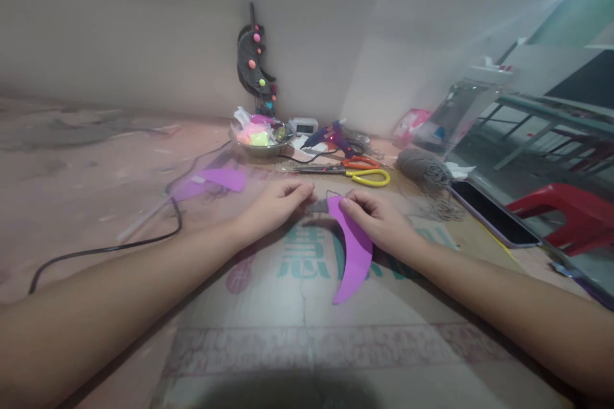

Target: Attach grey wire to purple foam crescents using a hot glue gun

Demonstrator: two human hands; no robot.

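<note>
A purple crescent cut-out (355,252) hangs point down between my hands, over a cardboard sheet (249,345). My right hand (378,217) pinches its upper part, thumb on the front face. Grey yarn (318,206) covers the crescent's upper tip, and a thin loop of it stands up by the purple edge. At that grey end, the fingers of my left hand (285,199) are closed, thumb on top; the exact grip is blurred. A ball of grey yarn (421,167) lies beyond my right hand, with loose strands in front of it.
Behind my hands lie yellow-handled scissors (367,176), orange-handled scissors (359,162), a glue gun (330,137) and a metal bowl (263,148) of colourful bits. Purple scraps (223,179) and a black cable (119,247) lie left. A phone (496,214) rests right. A decorated grey crescent (252,61) hangs behind.
</note>
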